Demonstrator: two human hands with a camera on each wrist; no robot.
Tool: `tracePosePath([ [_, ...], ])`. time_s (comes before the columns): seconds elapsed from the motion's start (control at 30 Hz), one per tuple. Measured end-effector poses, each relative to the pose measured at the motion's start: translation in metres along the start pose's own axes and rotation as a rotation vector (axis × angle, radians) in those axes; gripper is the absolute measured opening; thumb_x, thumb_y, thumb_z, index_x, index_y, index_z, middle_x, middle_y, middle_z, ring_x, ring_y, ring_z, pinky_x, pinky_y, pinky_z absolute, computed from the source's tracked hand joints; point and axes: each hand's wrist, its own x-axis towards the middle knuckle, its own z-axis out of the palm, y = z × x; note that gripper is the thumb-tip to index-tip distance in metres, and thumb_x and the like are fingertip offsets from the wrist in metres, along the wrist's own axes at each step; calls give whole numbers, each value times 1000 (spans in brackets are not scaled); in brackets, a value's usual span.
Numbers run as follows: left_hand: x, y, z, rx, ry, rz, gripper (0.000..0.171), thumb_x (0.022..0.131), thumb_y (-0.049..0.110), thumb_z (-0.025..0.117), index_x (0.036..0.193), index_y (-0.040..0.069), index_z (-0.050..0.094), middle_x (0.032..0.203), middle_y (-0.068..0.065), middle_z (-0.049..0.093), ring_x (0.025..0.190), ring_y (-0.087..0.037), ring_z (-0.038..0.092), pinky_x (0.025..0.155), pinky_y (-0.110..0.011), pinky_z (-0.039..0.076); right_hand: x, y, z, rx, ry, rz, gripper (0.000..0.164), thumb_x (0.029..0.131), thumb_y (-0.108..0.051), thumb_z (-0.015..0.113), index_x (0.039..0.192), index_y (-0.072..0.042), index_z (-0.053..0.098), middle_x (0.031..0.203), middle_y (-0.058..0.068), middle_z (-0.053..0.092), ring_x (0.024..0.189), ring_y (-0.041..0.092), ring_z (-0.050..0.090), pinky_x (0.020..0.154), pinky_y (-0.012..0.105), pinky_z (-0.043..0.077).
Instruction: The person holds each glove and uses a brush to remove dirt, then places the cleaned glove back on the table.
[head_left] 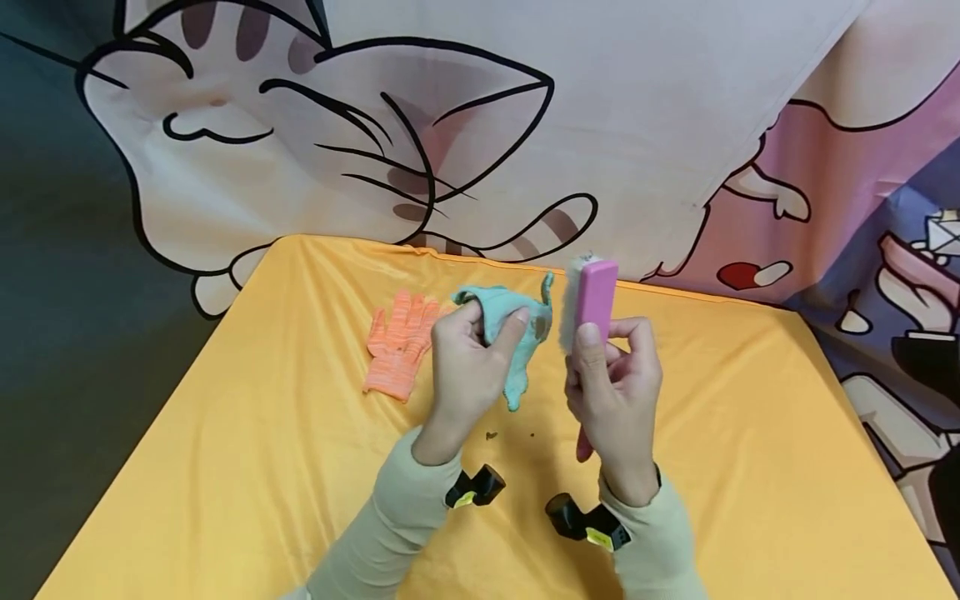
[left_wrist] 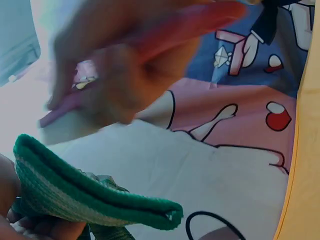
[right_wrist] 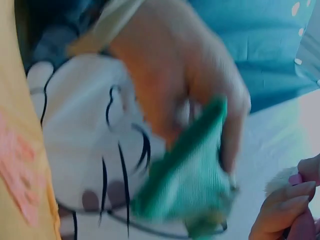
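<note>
My left hand [head_left: 467, 371] pinches a teal-green knitted glove [head_left: 497, 300] between thumb and fingers, holding it above the table. A brownish dirty patch shows on the glove's right side, and its fingers hang down. In the left wrist view the glove's cuff [left_wrist: 95, 192] faces the camera. My right hand [head_left: 618, 400] grips a pink brush [head_left: 597, 292] by its handle, thumb on its back. White bristles [head_left: 572, 304] face left toward the glove, a small gap apart. The right wrist view blurs the glove [right_wrist: 192, 182] and left hand [right_wrist: 175, 65].
An orange knitted glove [head_left: 401, 346] lies flat on the yellow-covered table [head_left: 240, 433], left of my left hand. Small dark crumbs [head_left: 491, 435] lie on the cloth between my forearms. Behind the table hangs a backdrop [head_left: 637, 125] with a cartoon cat.
</note>
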Motion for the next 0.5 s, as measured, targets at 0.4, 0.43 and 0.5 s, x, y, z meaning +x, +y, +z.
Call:
tracePosePath([
  [0.4, 2, 5, -6, -106, 95, -20, 7, 81, -2, 64, 81, -8, 62, 63, -19, 61, 52, -17, 60, 50, -32, 53, 3, 22, 4, -515, 10, 22, 25, 92, -20, 55, 96, 1, 42, 47, 4, 39, 31, 10, 33, 27, 23, 26],
  [0.43, 2, 6, -7, -99, 111, -16, 7, 81, -1, 65, 81, -8, 63, 63, -18, 60, 53, -16, 59, 50, -31, 52, 5, 24, 2, -575, 33, 35, 27, 92, -23, 55, 96, 1, 43, 47, 4, 40, 32, 8, 34, 28, 22, 26],
  [0.5, 1, 9, -10, -74, 147, 10, 7, 81, 0, 64, 81, -7, 63, 63, -17, 60, 55, -15, 59, 51, -30, 52, 8, 26, -4, -616, 72, 92, 29, 92, -25, 55, 94, 0, 42, 49, 5, 43, 34, 6, 36, 29, 21, 28],
])
